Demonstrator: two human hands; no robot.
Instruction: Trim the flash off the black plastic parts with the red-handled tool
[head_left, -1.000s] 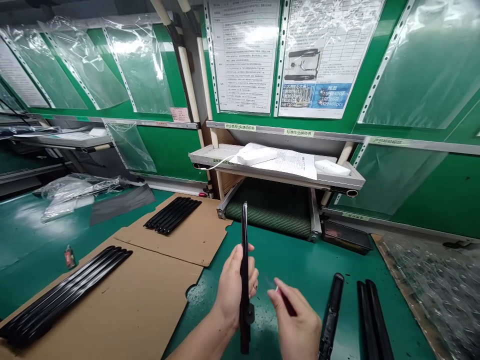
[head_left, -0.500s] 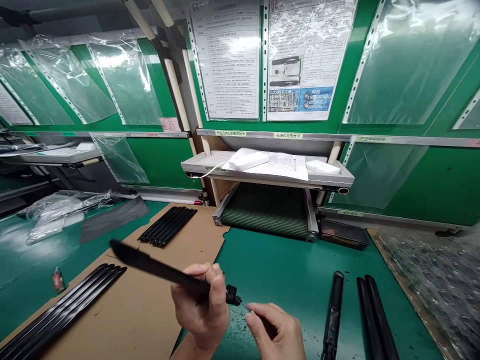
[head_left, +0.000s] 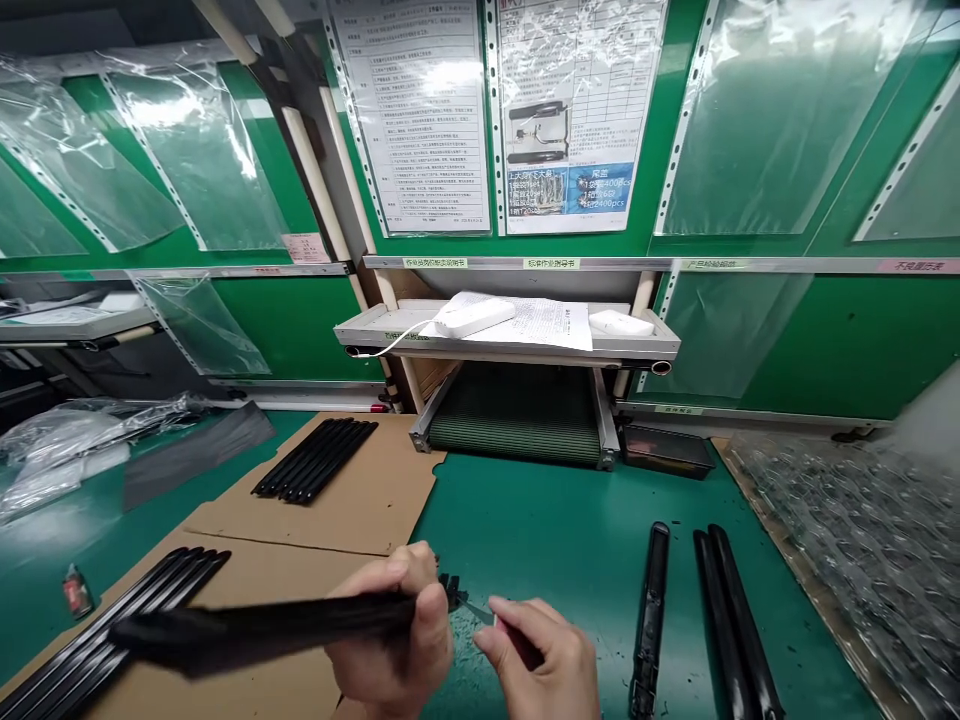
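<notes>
While the lower edge of the view cuts off both of my wrists, I can see my left hand closed around a long black strip, fingers wrapped over its top near the right end. This strip lies almost level and points to the left, above the cardboard sheet; its left part is blurred, so I cannot tell its exact shape there. At its right end a small black fitting sticks out past my fingers, but it is too small to make out in detail.

My right hand is pinched shut on a thin tool whose pale tip points at that fitting. If the tip touches it, I cannot say. The handle of the tool is hidden inside my hand.

On the green table, to the right of my hands, one black strip and a pair of black strips lie side by side, their near ends cut off by the frame. Two more groups of black strips rest on the cardboard, one far, one near and partly hidden behind the strip that I hold. Clear plastic bags at the right are blurred.
</notes>
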